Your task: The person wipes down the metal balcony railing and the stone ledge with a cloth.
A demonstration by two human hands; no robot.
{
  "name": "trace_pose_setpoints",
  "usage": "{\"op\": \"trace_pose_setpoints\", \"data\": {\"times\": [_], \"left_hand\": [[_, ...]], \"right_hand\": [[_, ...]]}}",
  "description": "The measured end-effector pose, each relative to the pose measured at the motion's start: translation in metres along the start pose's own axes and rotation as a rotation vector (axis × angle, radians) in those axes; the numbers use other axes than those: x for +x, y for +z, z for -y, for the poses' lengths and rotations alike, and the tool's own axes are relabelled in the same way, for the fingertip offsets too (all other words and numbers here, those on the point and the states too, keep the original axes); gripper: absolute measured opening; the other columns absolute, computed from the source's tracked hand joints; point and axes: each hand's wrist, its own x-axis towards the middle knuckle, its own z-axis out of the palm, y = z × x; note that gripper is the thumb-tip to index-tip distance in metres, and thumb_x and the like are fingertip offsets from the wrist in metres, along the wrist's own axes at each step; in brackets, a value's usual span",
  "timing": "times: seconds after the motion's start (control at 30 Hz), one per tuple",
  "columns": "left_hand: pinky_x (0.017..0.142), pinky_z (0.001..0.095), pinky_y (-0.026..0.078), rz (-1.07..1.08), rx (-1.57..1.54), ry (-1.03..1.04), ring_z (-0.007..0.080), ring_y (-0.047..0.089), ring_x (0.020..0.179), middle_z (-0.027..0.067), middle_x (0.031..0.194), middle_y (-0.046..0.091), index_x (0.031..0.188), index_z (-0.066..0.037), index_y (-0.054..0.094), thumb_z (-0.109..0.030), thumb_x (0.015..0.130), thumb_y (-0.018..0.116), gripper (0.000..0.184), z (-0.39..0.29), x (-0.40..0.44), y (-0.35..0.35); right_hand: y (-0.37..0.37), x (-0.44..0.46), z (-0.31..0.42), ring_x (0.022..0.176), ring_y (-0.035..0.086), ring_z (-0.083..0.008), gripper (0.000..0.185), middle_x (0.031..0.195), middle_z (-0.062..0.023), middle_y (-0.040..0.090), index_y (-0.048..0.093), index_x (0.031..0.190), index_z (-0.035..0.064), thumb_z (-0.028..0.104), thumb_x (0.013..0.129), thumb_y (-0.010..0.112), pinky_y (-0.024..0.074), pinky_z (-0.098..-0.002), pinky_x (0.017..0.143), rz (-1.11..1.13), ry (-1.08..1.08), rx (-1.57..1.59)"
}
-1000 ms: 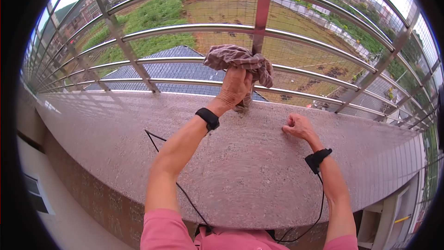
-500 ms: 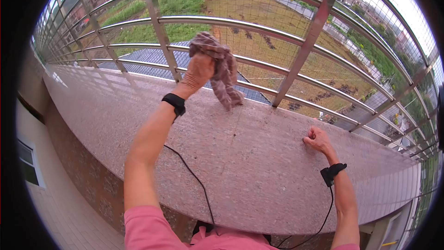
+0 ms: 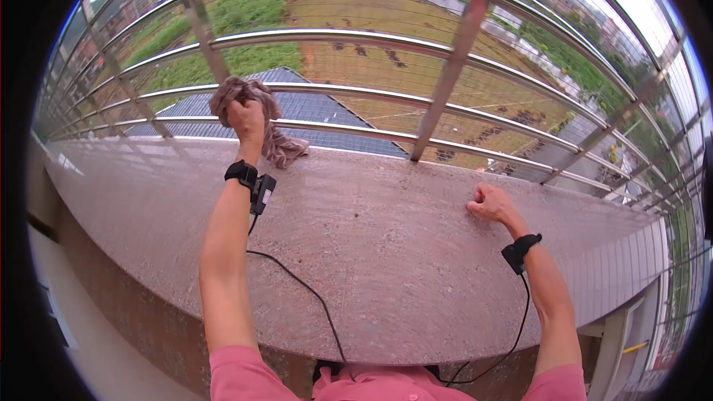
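My left hand (image 3: 247,120) is closed on a crumpled brownish-pink checked cloth (image 3: 281,147). It presses the cloth to the metal railing (image 3: 334,91), around where an upright post meets the lower bars. One end of the cloth hangs down onto the granite ledge (image 3: 356,275). My right hand (image 3: 493,203) rests on the ledge to the right, curled into a fist, with nothing visible in it.
Black straps with small boxes sit on both wrists, and a black cable (image 3: 316,293) trails over the ledge from the left one. Thin mesh wires cross behind the bars. Beyond lie a dark tiled roof (image 3: 297,111) and a field.
My left hand has moved with the cloth to the left along the railing, onto the upright post. The view has shifted a little; my right hand stays in a fist on the ledge.
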Motion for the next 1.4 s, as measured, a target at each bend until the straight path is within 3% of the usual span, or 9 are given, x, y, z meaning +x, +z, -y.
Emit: {"op": "trace_pose_setpoints", "data": {"times": [0.07, 0.13, 0.17, 0.57, 0.83, 1.07, 1.3, 1.33, 1.4], "left_hand": [[0.093, 0.0348, 0.045, 0.073, -0.153, -0.246, 0.0312, 0.059, 0.105, 0.0211, 0.118, 0.057, 0.119, 0.009, 0.049, -0.003, 0.077, 0.045, 0.044, -0.003, 0.007, 0.016], [0.089, 0.0361, 0.046, -0.082, -0.923, -0.789, 0.0256, 0.059, 0.095, 0.0115, 0.107, 0.058, 0.104, 0.010, 0.055, -0.002, 0.076, 0.044, 0.033, -0.001, 0.009, 0.031], [0.086, 0.0377, 0.047, 0.056, -0.986, -0.831, 0.0246, 0.059, 0.093, 0.0112, 0.103, 0.058, 0.100, 0.005, 0.057, -0.002, 0.076, 0.043, 0.029, -0.016, 0.004, 0.015], [0.082, 0.0380, 0.050, 0.196, -1.169, -0.945, 0.0244, 0.058, 0.091, 0.0115, 0.103, 0.056, 0.106, 0.004, 0.053, -0.001, 0.080, 0.040, 0.029, -0.134, -0.090, 0.051], [0.071, 0.0334, 0.049, 0.501, -1.183, -0.943, 0.0192, 0.055, 0.080, 0.0097, 0.088, 0.056, 0.090, -0.002, 0.052, -0.003, 0.085, 0.036, 0.017, -0.247, -0.170, 0.052], [0.065, 0.0276, 0.045, 0.628, -0.935, -0.806, 0.0123, 0.053, 0.071, 0.0018, 0.081, 0.056, 0.101, -0.009, 0.051, -0.016, 0.087, 0.051, 0.016, -0.194, -0.190, 0.087], [0.059, 0.0253, 0.048, 0.673, -1.162, -0.693, 0.0094, 0.058, 0.070, -0.0008, 0.080, 0.060, 0.097, -0.010, 0.059, -0.018, 0.091, 0.052, 0.013, -0.144, -0.125, 0.003], [0.061, 0.0247, 0.047, 0.572, -0.924, -0.462, 0.0084, 0.055, 0.072, -0.0016, 0.083, 0.060, 0.096, -0.008, 0.059, -0.018, 0.091, 0.052, 0.014, -0.107, -0.118, 0.005], [0.067, 0.0226, 0.046, 0.474, -0.669, -0.586, 0.0069, 0.052, 0.075, 0.0006, 0.087, 0.059, 0.102, -0.005, 0.061, -0.015, 0.091, 0.051, 0.018, -0.080, -0.080, -0.011]], "right_hand": [[0.002, 0.002, -0.004, 0.073, 0.058, -0.0302, 0.034, 0.076, -0.0150, 0.061, 0.055, 0.073, 0.0053, 0.038, 0.067, 0.065, 0.0453, -0.0392, 0.063, 0.015, -0.053, -0.040], [0.002, 0.001, -0.006, 0.073, 0.059, -0.0309, 0.035, 0.076, -0.0154, 0.062, 0.055, 0.073, 0.0051, 0.038, 0.066, 0.065, 0.0454, -0.0395, 0.063, 0.013, -0.056, -0.029], [0.002, 0.002, -0.006, 0.073, 0.059, -0.0316, 0.035, 0.076, -0.0159, 0.062, 0.055, 0.072, 0.0050, 0.038, 0.066, 0.065, 0.0456, -0.0399, 0.064, 0.012, -0.076, -0.027], [-0.001, 0.010, -0.010, 0.075, 0.060, -0.0316, 0.039, 0.075, -0.0142, 0.063, 0.056, 0.075, 0.0075, 0.044, 0.065, 0.064, 0.0466, -0.0401, 0.066, 0.073, -0.104, -0.050], [0.000, 0.016, -0.011, 0.072, 0.059, -0.0307, 0.037, 0.072, -0.0137, 0.062, 0.055, 0.067, 0.0085, 0.044, 0.064, 0.066, 0.0450, -0.0404, 0.063, 0.055, -0.141, -0.041], [0.000, 0.015, -0.011, 0.069, 0.057, -0.0296, 0.035, 0.069, -0.0131, 0.060, 0.053, 0.067, 0.0081, 0.040, 0.065, 0.067, 0.0439, -0.0391, 0.061, 0.053, -0.125, -0.026], [0.007, 0.014, -0.015, 0.068, 0.057, -0.0294, 0.032, 0.070, -0.0132, 0.060, 0.053, 0.069, 0.0076, 0.036, 0.065, 0.068, 0.0446, -0.0386, 0.061, 0.011, -0.145, 0.008], [0.007, 0.013, -0.015, 0.068, 0.057, -0.0294, 0.032, 0.069, -0.0133, 0.059, 0.053, 0.069, 0.0073, 0.035, 0.064, 0.068, 0.0449, -0.0385, 0.061, 0.003, -0.136, 0.027], [0.007, 0.010, -0.013, 0.068, 0.058, -0.0294, 0.031, 0.069, -0.0133, 0.059, 0.053, 0.069, 0.0071, 0.034, 0.064, 0.068, 0.0452, -0.0383, 0.061, 0.003, -0.118, 0.040]]}}
